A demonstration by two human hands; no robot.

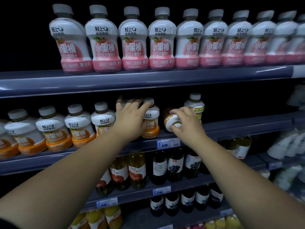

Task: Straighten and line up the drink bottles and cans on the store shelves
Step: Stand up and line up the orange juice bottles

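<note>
A small bottle (171,122) with a white and green label is held tilted above the front of the middle shelf (239,128). It is gripped round its body by the curled fingers and thumb of the right hand (186,124), and its writing seems too blurred to be read. The left hand (130,118) is laid over the caps of the orange-labelled bottles (151,123) just beside it, fingers spread and fairly straight, nothing clasped. "轻上" and "水果桶" are printed on these and on the pink-labelled bottles (105,42) above. "4.20" can be read on a price tag (168,143) below.
</note>
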